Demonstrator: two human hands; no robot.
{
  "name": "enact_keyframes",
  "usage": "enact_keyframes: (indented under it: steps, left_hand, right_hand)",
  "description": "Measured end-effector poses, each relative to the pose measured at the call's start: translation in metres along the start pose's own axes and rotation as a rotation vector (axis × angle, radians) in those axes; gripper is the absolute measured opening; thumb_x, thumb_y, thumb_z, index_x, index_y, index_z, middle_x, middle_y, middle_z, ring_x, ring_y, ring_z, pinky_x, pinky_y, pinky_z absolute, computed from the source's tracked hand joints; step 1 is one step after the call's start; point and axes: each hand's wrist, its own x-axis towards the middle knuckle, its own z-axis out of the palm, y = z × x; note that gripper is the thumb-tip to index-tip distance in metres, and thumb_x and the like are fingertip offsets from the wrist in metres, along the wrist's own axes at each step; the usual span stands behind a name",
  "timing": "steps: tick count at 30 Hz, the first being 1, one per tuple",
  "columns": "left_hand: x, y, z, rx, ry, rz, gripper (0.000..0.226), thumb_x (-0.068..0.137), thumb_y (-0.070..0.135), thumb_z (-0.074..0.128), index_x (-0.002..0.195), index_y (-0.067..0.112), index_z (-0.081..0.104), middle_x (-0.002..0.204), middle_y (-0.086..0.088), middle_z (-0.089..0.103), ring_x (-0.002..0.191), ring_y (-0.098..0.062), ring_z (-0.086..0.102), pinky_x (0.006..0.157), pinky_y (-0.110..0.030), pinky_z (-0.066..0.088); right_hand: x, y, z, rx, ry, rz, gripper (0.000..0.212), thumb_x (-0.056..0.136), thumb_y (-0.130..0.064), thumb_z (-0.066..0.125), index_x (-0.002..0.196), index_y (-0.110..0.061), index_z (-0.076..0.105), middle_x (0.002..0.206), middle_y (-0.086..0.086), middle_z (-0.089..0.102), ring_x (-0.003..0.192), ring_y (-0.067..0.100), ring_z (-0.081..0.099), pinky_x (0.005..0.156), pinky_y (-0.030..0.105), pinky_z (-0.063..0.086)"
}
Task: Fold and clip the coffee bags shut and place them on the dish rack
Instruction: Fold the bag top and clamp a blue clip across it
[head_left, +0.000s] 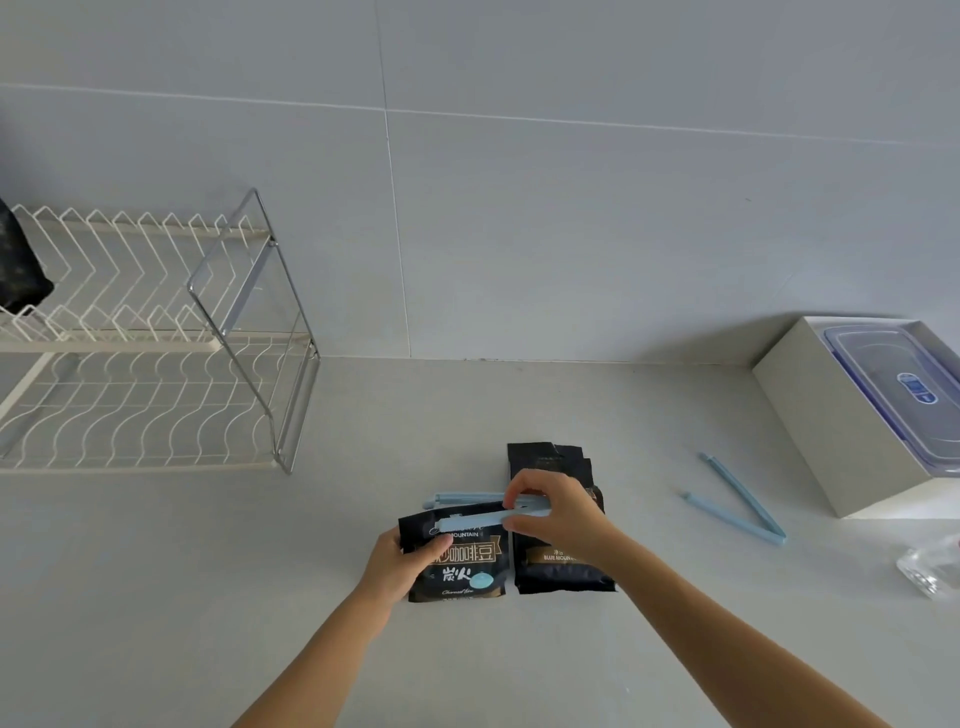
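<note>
The right hand pinches the right end of a pale blue sealing clip, fingers closed on it, with the clip's two arms spread over the folded top of the front coffee bag. The left hand grips that bag's left edge, thumb pressed on its printed face. Just beside it to the right, partly under the right wrist, lies a second coffee bag, flat on the worktop with its torn top unfolded. Further right a spare blue clip lies open in a V, near a white box holding a lidded plastic container. Far left stands the dish rack, with a dark bag on its upper tier
</note>
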Motion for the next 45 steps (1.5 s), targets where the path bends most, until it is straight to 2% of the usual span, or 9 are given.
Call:
enact_keyframes:
  steps: [5, 13, 18, 23, 25, 29, 32, 36, 45]
  left_hand:
    - [-0.001, -0.001, 0.0, 0.006, 0.008, 0.016, 0.017, 0.079, 0.014, 0.072, 0.096, 0.016, 0.068, 0.089, -0.004, 0.073, 0.076, -0.009, 0.07, 0.056, -0.016, 0.053]
    - [0.001, -0.006, -0.002, 0.044, 0.021, 0.119, 0.009, 0.076, 0.016, 0.075, 0.084, 0.02, 0.072, 0.079, -0.002, 0.076, 0.077, -0.013, 0.072, 0.064, -0.026, 0.056]
    - [0.005, -0.006, 0.0, 0.086, 0.065, 0.214, 0.015, 0.066, 0.013, 0.076, 0.062, 0.027, 0.07, 0.06, 0.004, 0.068, 0.06, -0.008, 0.063, 0.055, -0.017, 0.048]
    - [0.008, -0.012, -0.001, 0.019, 0.066, 0.203, 0.009, 0.065, 0.013, 0.077, 0.071, 0.018, 0.072, 0.069, -0.01, 0.07, 0.067, -0.019, 0.066, 0.061, -0.031, 0.05]
    - [0.009, -0.013, 0.0, 0.017, 0.069, 0.205, 0.012, 0.069, 0.008, 0.078, 0.072, 0.018, 0.072, 0.069, -0.006, 0.072, 0.069, -0.017, 0.068, 0.06, -0.026, 0.051]
    - [0.007, -0.011, 0.002, 0.02, 0.08, 0.202, 0.011, 0.064, 0.02, 0.073, 0.06, 0.014, 0.065, 0.052, 0.006, 0.061, 0.051, -0.003, 0.055, 0.049, -0.015, 0.042]
    - [0.006, -0.01, 0.004, -0.006, 0.1, 0.172, 0.015, 0.062, 0.009, 0.059, 0.05, 0.018, 0.056, 0.046, 0.01, 0.049, 0.045, 0.0, 0.038, 0.045, -0.012, 0.033]
    - [0.007, -0.014, 0.006, -0.047, 0.13, 0.103, 0.044, 0.074, -0.018, 0.045, 0.052, 0.02, 0.045, 0.036, 0.013, 0.045, 0.038, 0.001, 0.037, 0.039, -0.008, 0.03]
    - [0.003, -0.012, 0.003, -0.003, 0.109, 0.134, 0.034, 0.066, -0.006, 0.05, 0.047, 0.023, 0.047, 0.04, 0.012, 0.042, 0.042, -0.004, 0.032, 0.04, -0.012, 0.028]
  right_hand:
    - [0.006, -0.002, 0.016, -0.027, -0.018, 0.003, 0.028, 0.076, -0.024, 0.073, 0.084, -0.034, 0.048, 0.086, -0.015, 0.059, 0.077, 0.002, 0.055, 0.064, 0.013, 0.041]
    - [0.015, -0.021, 0.037, -0.169, -0.085, -0.109, 0.037, 0.082, -0.022, 0.067, 0.118, -0.026, 0.059, 0.112, -0.005, 0.067, 0.099, 0.01, 0.061, 0.088, 0.023, 0.048]
    - [0.024, -0.036, 0.04, -0.387, -0.127, -0.192, 0.03, 0.085, -0.026, 0.064, 0.114, -0.022, 0.063, 0.101, 0.001, 0.063, 0.085, 0.02, 0.059, 0.074, 0.034, 0.05]
    - [0.031, -0.048, 0.04, -0.503, -0.171, -0.194, 0.026, 0.084, -0.027, 0.065, 0.108, -0.019, 0.065, 0.096, 0.003, 0.061, 0.078, 0.022, 0.059, 0.067, 0.036, 0.051]
    - [0.033, -0.052, 0.043, -0.532, -0.172, -0.198, 0.026, 0.083, -0.028, 0.065, 0.107, -0.017, 0.065, 0.096, 0.003, 0.06, 0.078, 0.023, 0.058, 0.065, 0.034, 0.048]
    - [0.037, -0.065, 0.055, -0.546, -0.194, -0.193, 0.027, 0.082, -0.024, 0.064, 0.108, -0.017, 0.063, 0.101, 0.004, 0.059, 0.084, 0.026, 0.059, 0.067, 0.033, 0.044]
    - [0.039, -0.075, 0.068, -0.515, -0.22, -0.186, 0.029, 0.082, -0.023, 0.063, 0.11, -0.018, 0.061, 0.105, 0.004, 0.058, 0.089, 0.026, 0.058, 0.067, 0.031, 0.041]
    - [0.042, -0.085, 0.083, -0.537, -0.256, -0.212, 0.03, 0.084, -0.025, 0.062, 0.113, -0.018, 0.06, 0.11, 0.004, 0.058, 0.096, 0.024, 0.056, 0.068, 0.03, 0.039]
    - [0.043, -0.083, 0.089, -0.466, -0.184, -0.172, 0.024, 0.086, -0.02, 0.056, 0.107, -0.019, 0.066, 0.104, 0.004, 0.063, 0.091, 0.024, 0.06, 0.074, 0.033, 0.046]
